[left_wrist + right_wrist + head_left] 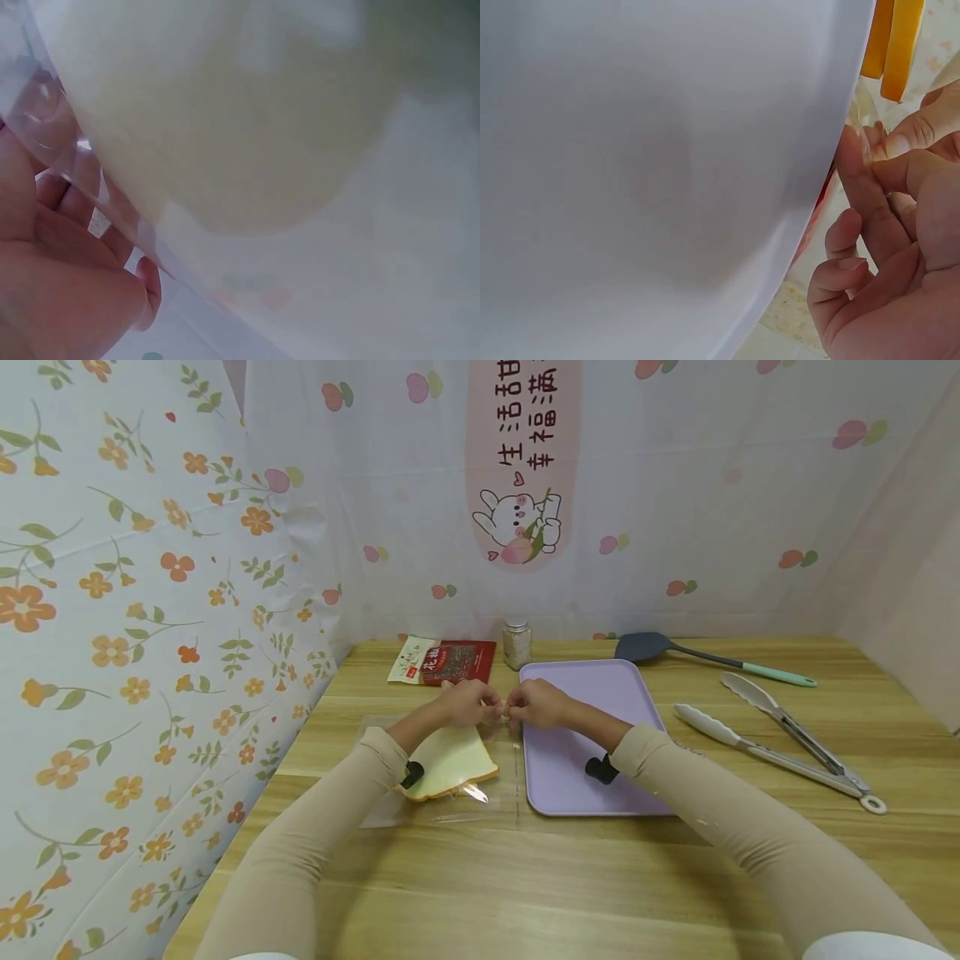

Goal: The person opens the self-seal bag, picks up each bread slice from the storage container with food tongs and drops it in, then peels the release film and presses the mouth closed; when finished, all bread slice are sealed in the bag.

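Note:
A clear plastic bag lies at the left of the table with pale bread slices in it. Two orange crust edges show side by side in the right wrist view. At the bag's far right corner my left hand pinches the film between thumb and fingers. Meeting it fingertip to fingertip, my right hand pinches the same edge, over the left rim of a lilac tray. Glossy film and bread fill most of the left wrist view, beside the left palm.
Behind the hands are a red and white spice packet and a small lidded glass jar. A dark spatula with a mint handle lies at the back right. Metal tongs spread open to the right of the tray.

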A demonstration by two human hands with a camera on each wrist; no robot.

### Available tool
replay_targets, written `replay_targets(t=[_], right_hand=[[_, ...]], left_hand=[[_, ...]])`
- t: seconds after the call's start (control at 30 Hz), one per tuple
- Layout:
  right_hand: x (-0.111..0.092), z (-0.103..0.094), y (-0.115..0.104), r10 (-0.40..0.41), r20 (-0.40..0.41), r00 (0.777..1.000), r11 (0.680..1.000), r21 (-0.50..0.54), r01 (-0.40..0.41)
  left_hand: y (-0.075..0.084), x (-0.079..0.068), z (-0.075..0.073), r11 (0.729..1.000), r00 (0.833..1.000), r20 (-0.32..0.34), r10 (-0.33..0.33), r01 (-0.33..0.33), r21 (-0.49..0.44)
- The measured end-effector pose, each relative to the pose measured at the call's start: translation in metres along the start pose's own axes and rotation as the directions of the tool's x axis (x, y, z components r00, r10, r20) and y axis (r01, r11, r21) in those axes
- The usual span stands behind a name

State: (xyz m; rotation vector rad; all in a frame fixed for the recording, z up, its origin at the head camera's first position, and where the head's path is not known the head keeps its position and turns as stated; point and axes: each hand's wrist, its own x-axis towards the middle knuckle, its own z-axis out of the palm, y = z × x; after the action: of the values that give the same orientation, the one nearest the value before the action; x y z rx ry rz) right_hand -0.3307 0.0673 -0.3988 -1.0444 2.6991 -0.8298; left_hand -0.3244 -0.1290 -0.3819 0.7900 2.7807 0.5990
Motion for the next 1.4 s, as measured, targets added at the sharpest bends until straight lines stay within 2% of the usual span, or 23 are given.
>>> replay_targets(t=[0.27, 0.43, 0.57, 0.7, 0.9, 1.4], right_hand=[[-0.002, 0.001, -0.001, 0.011, -0.009, 1.0, 0.999, 0.047, -0.01], [-0.007, -0.002, -0.002, 0.047, -0.056, 0.997, 0.999, -0.011, -0.048], [-0.012, -0.004, -0.005, 0.103, -0.128, 0.986, 0.992, -0.056, -0.111], [-0.015, -0.003, -0.008, 0.12, -0.168, 0.978, 0.984, -0.114, -0.14], [-0.017, 0.0, -0.01, 0.139, -0.163, 0.977, 0.974, -0.158, -0.165], [-0.013, 0.003, -0.014, 0.152, -0.15, 0.977, 0.975, -0.141, -0.174]], left_hand=[[0.001, 0.0, 0.001, 1.0, 1.0, -0.004, -0.012, 0.012, 0.005], [0.0, 0.002, 0.003, 1.0, 0.999, -0.029, -0.018, 0.018, 0.007], [0.0, 0.003, 0.004, 1.0, 0.999, -0.035, -0.017, 0.016, -0.007], [0.0, 0.002, 0.004, 1.0, 0.999, -0.03, -0.015, 0.014, -0.019], [0.001, 0.0, 0.003, 0.999, 1.0, -0.011, -0.001, 0.001, -0.033], [-0.001, 0.0, 0.002, 0.995, 0.999, 0.016, 0.04, -0.038, -0.09]])
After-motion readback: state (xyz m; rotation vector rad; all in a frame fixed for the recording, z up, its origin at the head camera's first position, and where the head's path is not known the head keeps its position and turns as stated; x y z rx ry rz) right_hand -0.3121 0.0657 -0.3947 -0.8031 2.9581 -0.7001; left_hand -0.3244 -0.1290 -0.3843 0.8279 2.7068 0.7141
